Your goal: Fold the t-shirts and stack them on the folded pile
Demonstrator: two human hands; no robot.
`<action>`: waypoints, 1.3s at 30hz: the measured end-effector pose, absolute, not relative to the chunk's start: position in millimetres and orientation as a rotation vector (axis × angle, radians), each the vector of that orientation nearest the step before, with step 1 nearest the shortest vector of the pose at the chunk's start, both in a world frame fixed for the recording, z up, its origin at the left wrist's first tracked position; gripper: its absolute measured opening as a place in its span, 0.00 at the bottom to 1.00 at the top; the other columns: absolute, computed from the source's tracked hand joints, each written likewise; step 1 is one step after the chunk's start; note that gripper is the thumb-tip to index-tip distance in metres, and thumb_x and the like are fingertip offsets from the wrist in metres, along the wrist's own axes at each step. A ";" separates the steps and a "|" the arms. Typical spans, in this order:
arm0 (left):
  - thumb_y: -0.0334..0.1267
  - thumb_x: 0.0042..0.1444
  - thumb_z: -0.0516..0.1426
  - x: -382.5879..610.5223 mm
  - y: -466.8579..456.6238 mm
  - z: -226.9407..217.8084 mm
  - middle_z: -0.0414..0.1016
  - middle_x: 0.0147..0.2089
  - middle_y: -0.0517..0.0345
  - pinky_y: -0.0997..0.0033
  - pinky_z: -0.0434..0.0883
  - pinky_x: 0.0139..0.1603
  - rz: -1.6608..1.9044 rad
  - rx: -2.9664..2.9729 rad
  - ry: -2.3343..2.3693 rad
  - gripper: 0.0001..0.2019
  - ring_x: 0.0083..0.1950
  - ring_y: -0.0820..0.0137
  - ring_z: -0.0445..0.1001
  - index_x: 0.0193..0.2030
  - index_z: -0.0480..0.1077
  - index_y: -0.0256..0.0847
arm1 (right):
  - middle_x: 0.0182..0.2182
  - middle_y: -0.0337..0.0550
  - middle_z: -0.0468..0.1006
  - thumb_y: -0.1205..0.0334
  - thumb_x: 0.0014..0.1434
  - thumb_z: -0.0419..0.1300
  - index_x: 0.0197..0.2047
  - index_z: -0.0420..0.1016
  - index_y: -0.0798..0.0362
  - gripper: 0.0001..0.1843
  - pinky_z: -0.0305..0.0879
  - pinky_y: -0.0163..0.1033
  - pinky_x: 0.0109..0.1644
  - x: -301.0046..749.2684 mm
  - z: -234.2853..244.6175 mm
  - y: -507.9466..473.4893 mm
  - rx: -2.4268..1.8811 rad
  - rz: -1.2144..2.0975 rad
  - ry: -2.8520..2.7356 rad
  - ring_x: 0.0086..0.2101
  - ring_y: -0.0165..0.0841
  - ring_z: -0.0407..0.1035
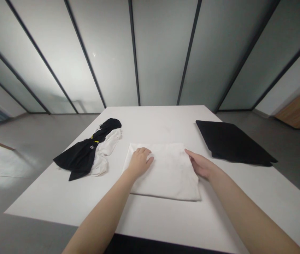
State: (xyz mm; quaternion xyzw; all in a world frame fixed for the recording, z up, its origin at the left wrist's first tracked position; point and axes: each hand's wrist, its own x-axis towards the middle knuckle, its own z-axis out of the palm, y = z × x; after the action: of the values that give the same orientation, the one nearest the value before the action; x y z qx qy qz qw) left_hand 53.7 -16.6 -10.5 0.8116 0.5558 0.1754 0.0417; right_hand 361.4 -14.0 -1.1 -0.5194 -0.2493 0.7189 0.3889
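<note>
We have both hands on a folded white cloth (171,173), perhaps a garment, lying flat near the middle of the table (59,201) and toward its near side. Our left hand (139,163) rests palm down on the cloth's left part, fingers lightly curved and pinching nothing, so that grip reads as released. Our right hand (201,164) lies open at the right edge, also released, with no cloth gathered in it. The step in hand looks like smoothing or squaring the folded cloth rather than lifting it. Any further shift of the cloth would call for fingers slid under an edge, since neither hand has hold of one.

The cloth sits nearly square, so we can name no clear long axis. Its near edge runs left to right, dipping slightly toward the right.

Left of it, a crumpled black garment (81,157) with a small yellow mark lies against a rumpled white garment (102,155). To the right, a flat black piece of fabric (231,143) lies just beyond our right hand. Frosted glass panels (160,60) with dark frames stand past the table's far end.
</note>
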 end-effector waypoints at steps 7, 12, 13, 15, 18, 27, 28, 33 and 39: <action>0.52 0.74 0.49 49.0 -12.1 -34.9 0.61 0.79 0.45 0.37 0.57 0.77 0.312 2.491 1.823 0.28 0.80 0.44 0.55 0.75 0.64 0.44 | 0.48 0.53 0.88 0.55 0.74 0.59 0.62 0.76 0.57 0.19 0.75 0.47 0.62 354.7 2.6 -22.3 -1.230 2.070 -0.648 0.48 0.42 0.84; 0.53 0.74 0.49 50.8 -14.6 -28.0 0.58 0.80 0.43 0.31 0.53 0.77 0.293 2.440 1.813 0.29 0.81 0.40 0.53 0.76 0.63 0.45 | 0.39 0.52 0.89 0.54 0.75 0.57 0.57 0.78 0.59 0.19 0.79 0.48 0.56 346.0 0.7 -10.0 -1.242 2.075 -0.549 0.40 0.43 0.85; 0.53 0.74 0.49 51.1 -15.2 -26.6 0.58 0.80 0.43 0.29 0.52 0.76 0.296 2.427 1.812 0.29 0.81 0.39 0.52 0.76 0.63 0.46 | 0.38 0.52 0.89 0.54 0.74 0.57 0.57 0.79 0.59 0.19 0.79 0.48 0.55 344.4 1.1 -7.6 -1.237 2.108 -0.539 0.39 0.43 0.86; 0.53 0.74 0.49 51.8 -16.3 -25.2 0.59 0.80 0.44 0.25 0.51 0.75 0.303 2.411 1.813 0.28 0.81 0.38 0.52 0.76 0.63 0.49 | 0.38 0.53 0.89 0.54 0.74 0.57 0.56 0.79 0.59 0.19 0.80 0.48 0.54 341.4 1.6 -2.4 -1.219 2.199 -0.544 0.38 0.43 0.85; 0.53 0.74 0.49 52.1 -16.7 -24.8 0.58 0.81 0.46 0.24 0.50 0.75 0.304 2.392 1.844 0.27 0.81 0.37 0.51 0.75 0.64 0.51 | 0.38 0.53 0.88 0.56 0.74 0.56 0.56 0.78 0.60 0.18 0.79 0.48 0.54 336.8 0.5 8.1 -1.222 2.316 -0.572 0.38 0.42 0.85; 0.41 0.77 0.44 48.7 -14.2 1.4 0.79 0.64 0.48 0.51 0.65 0.71 0.828 2.336 1.763 0.21 0.67 0.58 0.72 0.54 0.78 0.44 | 0.45 0.56 0.88 0.52 0.76 0.50 0.62 0.74 0.61 0.25 0.74 0.52 0.62 322.7 18.6 43.6 -1.114 2.316 -0.712 0.42 0.43 0.85; 0.40 0.77 0.44 49.3 -15.8 3.7 0.80 0.61 0.49 0.53 0.66 0.70 0.910 2.351 1.714 0.21 0.65 0.60 0.73 0.52 0.79 0.44 | 0.45 0.56 0.88 0.52 0.76 0.49 0.62 0.74 0.61 0.25 0.73 0.52 0.62 320.3 23.7 47.4 -1.120 2.296 -0.710 0.42 0.43 0.85; 0.40 0.75 0.47 53.7 -24.8 4.0 0.81 0.59 0.49 0.53 0.67 0.68 1.021 2.406 1.487 0.19 0.64 0.59 0.73 0.48 0.80 0.45 | 0.41 0.54 0.88 0.54 0.75 0.52 0.59 0.76 0.59 0.21 0.76 0.51 0.59 310.0 57.4 73.5 -1.132 2.005 -0.740 0.40 0.44 0.84; 0.41 0.75 0.46 52.1 -23.2 -0.2 0.83 0.55 0.50 0.54 0.68 0.66 0.963 2.379 1.367 0.21 0.61 0.60 0.76 0.44 0.81 0.45 | 0.34 0.46 0.87 0.56 0.76 0.51 0.58 0.76 0.55 0.18 0.79 0.49 0.54 335.2 121.3 110.8 -0.931 1.370 -0.652 0.39 0.41 0.82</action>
State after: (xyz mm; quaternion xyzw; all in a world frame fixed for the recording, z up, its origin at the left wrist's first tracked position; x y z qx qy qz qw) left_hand 52.1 -23.2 -0.2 0.8125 0.4671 0.3288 0.1167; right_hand 335.2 110.8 121.3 -0.4064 -0.2847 0.5979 0.6295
